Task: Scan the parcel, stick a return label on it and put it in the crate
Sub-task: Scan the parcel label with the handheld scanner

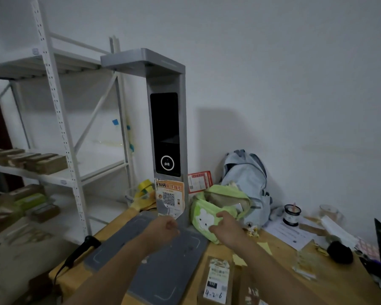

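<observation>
Wooden table (279,280): two hands, one parcel (217,280), one scanner (166,133).

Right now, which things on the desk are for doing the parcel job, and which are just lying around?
For the job:
- cardboard parcel with its label
- grey scanner stand and its flat pad
- black handheld scanner

Just lying about:
- green bear pouch under the right hand
- pale blue backpack
- yellow tape roll
- sticky notes
- cup

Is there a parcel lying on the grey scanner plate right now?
No, the grey scanner plate holds no parcel; the brown parcel lies beside it on the wooden table.
</observation>
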`<act>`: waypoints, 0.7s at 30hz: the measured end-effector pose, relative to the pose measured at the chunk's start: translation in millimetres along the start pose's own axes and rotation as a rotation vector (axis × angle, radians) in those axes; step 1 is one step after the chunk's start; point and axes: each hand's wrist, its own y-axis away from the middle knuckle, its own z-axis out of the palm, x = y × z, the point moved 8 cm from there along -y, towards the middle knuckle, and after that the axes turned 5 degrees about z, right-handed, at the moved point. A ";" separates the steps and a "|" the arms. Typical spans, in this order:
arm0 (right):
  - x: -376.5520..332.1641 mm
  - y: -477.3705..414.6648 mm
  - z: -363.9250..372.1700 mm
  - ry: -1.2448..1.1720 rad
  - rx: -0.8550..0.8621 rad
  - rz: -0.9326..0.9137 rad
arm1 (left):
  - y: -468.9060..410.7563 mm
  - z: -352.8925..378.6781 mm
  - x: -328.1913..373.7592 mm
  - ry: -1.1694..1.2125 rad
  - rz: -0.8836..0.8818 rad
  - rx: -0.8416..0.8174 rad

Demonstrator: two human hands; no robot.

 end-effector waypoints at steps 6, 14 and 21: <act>-2.7 -82.0 -30.0 0.106 0.043 -0.050 | -76.2 12.9 18.7 0.016 -0.029 0.049; 33.4 -128.3 -44.4 0.094 -0.001 0.016 | -120.0 60.7 20.0 -0.106 -0.053 -0.085; 31.5 -127.0 -59.0 0.075 -0.022 -0.012 | -123.6 63.4 40.0 -0.099 -0.046 -0.067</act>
